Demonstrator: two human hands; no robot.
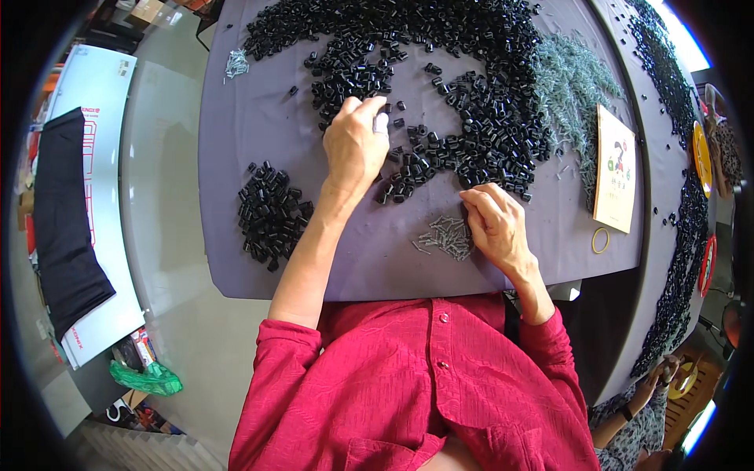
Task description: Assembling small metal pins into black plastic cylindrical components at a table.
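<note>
Over the edge of a heap of small black cylindrical plastic pieces (349,81) reaches my left hand (357,140). Its fingers are bent together, and whatever lies between them is hidden. Closer to my body, my right hand (499,226) has its thumb and fingers pinched beside the near edge of the larger black heap (503,125). What those fingertips hold is too small to make out. A little pile of thin metal screws (446,238) lies just left of the right hand. Left of my left forearm sits a separate pile of black pieces (271,212).
Loose metal screws (573,78) spread across the table's right side, near a booklet (614,169) and a yellow rubber band (600,240). A few screws (236,63) lie far left. Another table (628,345) stands right, with a person's hand (644,392) beside it.
</note>
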